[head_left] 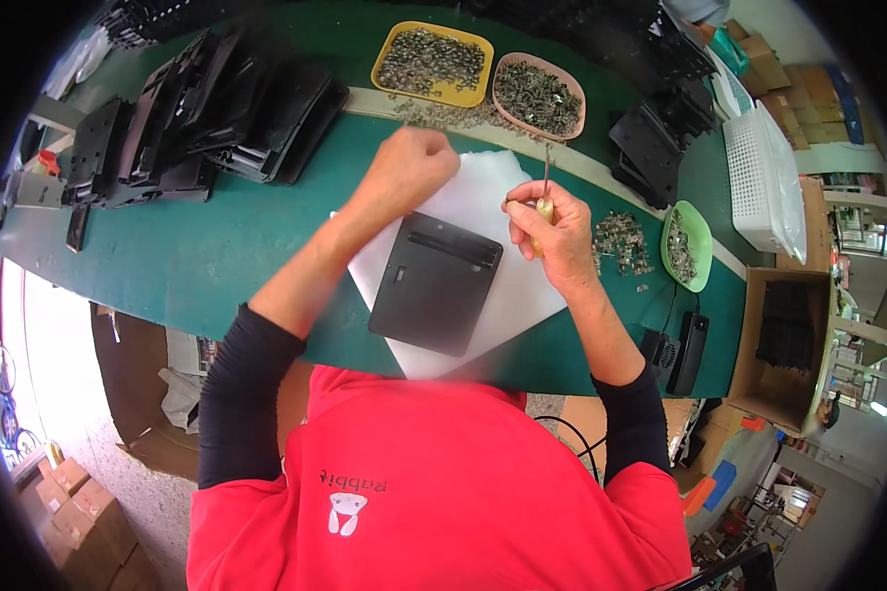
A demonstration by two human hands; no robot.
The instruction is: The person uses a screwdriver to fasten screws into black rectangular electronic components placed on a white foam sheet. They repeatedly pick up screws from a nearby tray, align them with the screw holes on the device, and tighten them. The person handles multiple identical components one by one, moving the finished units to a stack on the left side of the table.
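Note:
A flat black plastic panel point(436, 286) with a long slot near its far edge lies on a white foam sheet point(508, 320) in front of me. My left hand point(412, 167) is above the far left part of the sheet, beyond the panel. Its fingers are curled closed, and whatever they may pinch is hidden. To the right of the panel, my right hand point(554, 234) grips a screwdriver point(544, 209) by its yellowish handle. The thin metal shaft points away from me, clear of the panel.
Small metal parts fill a yellow tray point(376, 77), a pink tray point(579, 91) and a green tray point(702, 236); a loose heap point(621, 242) lies on the green table point(207, 266). Black panels point(266, 113) are stacked at left. A white basket point(759, 182) and a cardboard box point(749, 369) stand at right.

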